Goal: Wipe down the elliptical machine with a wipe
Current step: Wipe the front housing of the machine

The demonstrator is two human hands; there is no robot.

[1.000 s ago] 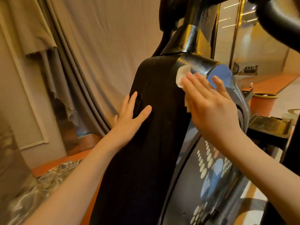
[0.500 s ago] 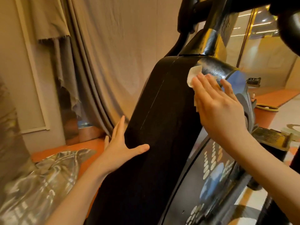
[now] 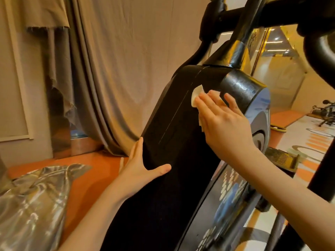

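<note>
Lower now, right hand (image 3: 223, 122) presses crumpled wipe (image 3: 196, 95) on glossy housing (image 3: 172, 134).

The orange floor (image 3: 87, 178) before me carries the black elliptical machine (image 3: 174, 160), a crumpled silvery sheet (image 3: 34, 205) and grey curtain hems (image 3: 101, 138).

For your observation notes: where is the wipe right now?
In the head view the wipe lies flat under the right hand, pressed against the upper black housing of the elliptical, right of its seam line.
</note>
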